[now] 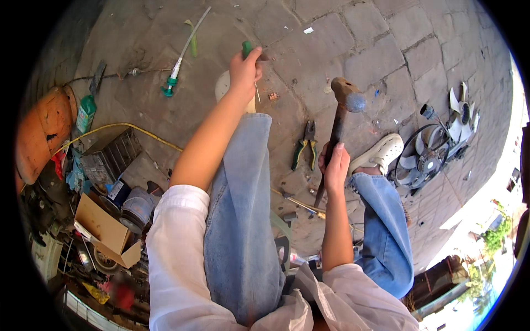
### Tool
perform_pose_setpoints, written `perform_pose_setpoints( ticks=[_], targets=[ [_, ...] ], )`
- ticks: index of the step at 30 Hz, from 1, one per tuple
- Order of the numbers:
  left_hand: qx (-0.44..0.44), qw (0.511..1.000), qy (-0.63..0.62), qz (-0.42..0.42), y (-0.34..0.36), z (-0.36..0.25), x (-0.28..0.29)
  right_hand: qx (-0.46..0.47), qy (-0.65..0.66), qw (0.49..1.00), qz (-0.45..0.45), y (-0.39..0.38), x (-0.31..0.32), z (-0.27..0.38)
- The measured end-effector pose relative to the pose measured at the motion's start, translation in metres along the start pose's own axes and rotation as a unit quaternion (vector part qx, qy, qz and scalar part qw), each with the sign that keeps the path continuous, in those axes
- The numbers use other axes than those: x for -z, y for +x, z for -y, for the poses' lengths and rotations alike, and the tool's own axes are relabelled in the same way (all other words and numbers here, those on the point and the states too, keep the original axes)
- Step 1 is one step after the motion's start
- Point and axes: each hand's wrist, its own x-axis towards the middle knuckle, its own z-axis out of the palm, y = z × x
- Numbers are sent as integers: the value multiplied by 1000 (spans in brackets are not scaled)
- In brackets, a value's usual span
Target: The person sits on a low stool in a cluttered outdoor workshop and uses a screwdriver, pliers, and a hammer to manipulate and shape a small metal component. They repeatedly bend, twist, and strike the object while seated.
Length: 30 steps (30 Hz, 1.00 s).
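Note:
My left hand (245, 71) is closed around a green-handled screwdriver (247, 49), held out beyond my left knee. Its thin shaft shows below the fist, pointing down beside my shoe. The fingers of my right hand (335, 165) wrap the dark handle of a hammer (346, 95), which stands nearly upright with its worn, rusty head at the top. Between the two hands, a pair of pliers (305, 144) with green and yellow grips lies on the paving, jaws pointing away from me.
A green and white syringe-like pump (172, 81) with a clear tube lies at the far left. To the right is a radiator fan (425, 157) beside loose blades. An open cardboard box (107, 229), a grey crate (113, 157) and an orange container (45, 135) crowd the left. A yellow hose (135, 128) crosses there.

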Motion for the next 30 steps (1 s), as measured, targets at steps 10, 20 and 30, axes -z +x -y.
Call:
perform_pose_setpoints(
  ticks=[10, 20, 30],
  targets=[
    [16, 991, -131, 14, -54, 6, 57, -10, -161, 987, -5, 97, -86, -21],
    [-11, 993, -117, 17, -54, 12, 60, 91, 44, 993, 66, 57, -72, 30],
    [-16, 998, -63, -9, -58, 16, 56, -51, -102, 993, -6, 89, -82, -11]
  ],
)
